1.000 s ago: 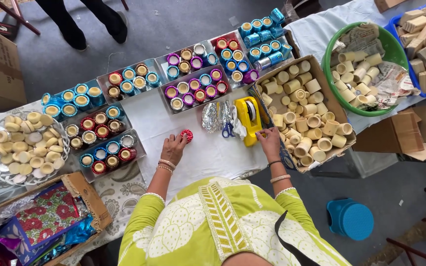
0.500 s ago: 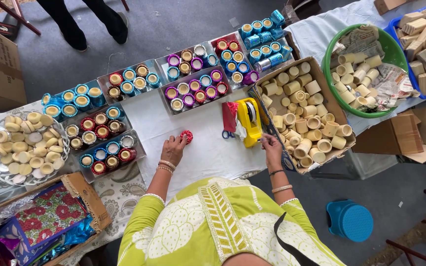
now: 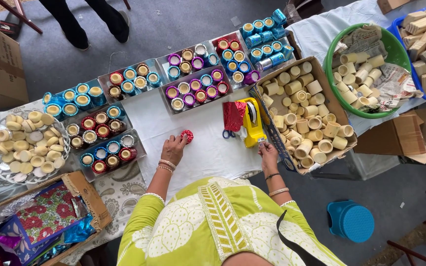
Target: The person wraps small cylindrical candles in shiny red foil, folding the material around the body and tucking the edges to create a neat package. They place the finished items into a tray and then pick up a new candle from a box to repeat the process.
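A red foil-wrapped cup (image 3: 187,135) is pinched by the left hand (image 3: 173,149) fingers on the white table (image 3: 203,157), left of the yellow tape dispenser (image 3: 251,120). The right hand (image 3: 268,152), fingers pinching tape, sits just below it. Many wrapped cups (image 3: 195,83) are trayed above; plain cups (image 3: 304,120) remain boxed to its right.

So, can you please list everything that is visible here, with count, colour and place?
red wrapped cup: one, red, on white cloth at left hand
tape dispenser: one, yellow, table centre
red foil sheet: one, left of dispenser
cardboard box: one, plain beige cups, right
green basin: one, beige cups, far right
trays of wrapped cups: several; blue, red, purple
blue stool: one, floor
left hand: touching red cup
right hand: by dispenser
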